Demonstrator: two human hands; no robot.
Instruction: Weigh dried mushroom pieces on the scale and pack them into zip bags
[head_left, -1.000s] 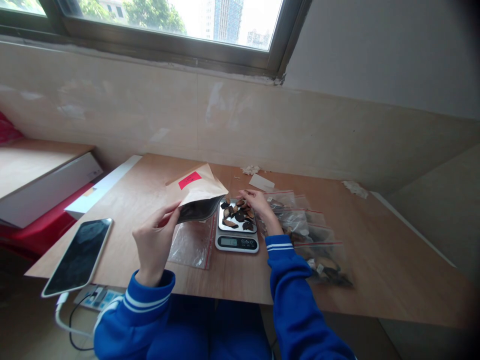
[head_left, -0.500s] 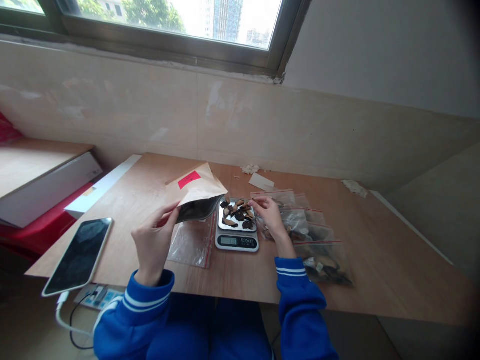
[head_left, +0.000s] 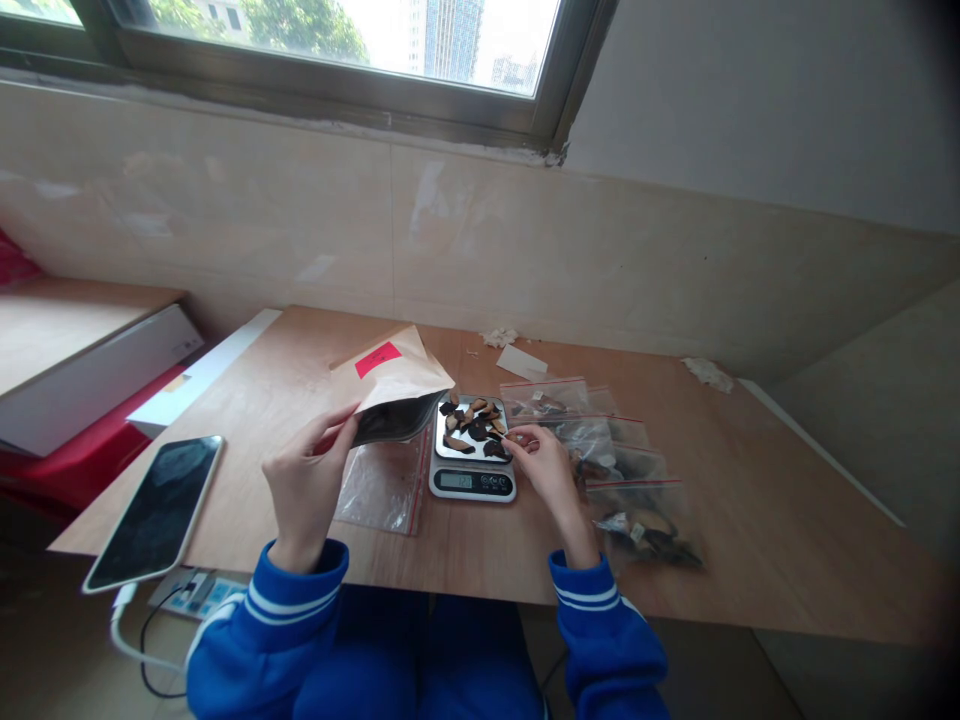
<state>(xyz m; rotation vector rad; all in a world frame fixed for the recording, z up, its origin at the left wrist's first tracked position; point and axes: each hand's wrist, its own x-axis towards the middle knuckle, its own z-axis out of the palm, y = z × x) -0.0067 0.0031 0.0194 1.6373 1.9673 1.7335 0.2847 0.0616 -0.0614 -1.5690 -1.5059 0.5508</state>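
Note:
My left hand is closed on the near edge of a brown paper pouch with a red label. The pouch's dark-lined mouth gapes toward me, left of a small digital scale. Dark and tan dried slices lie spread over the scale's pan, and its display is lit. My right hand is at the pan's right edge, thumb and fingers pinched together beside the slices. What sits between those fingertips, if anything, is too small to make out.
An empty clear zip bag lies left of the scale. Several zip bags with dark pieces overlap on the right. Behind stands a white card lying flat near crumbled bits. A phone on a cable overhangs the table's left front edge.
My right hand has come nearer to me, from the pan's upper right to its lower right edge. The scale's reading has changed. My left hand and the pouch stay put.

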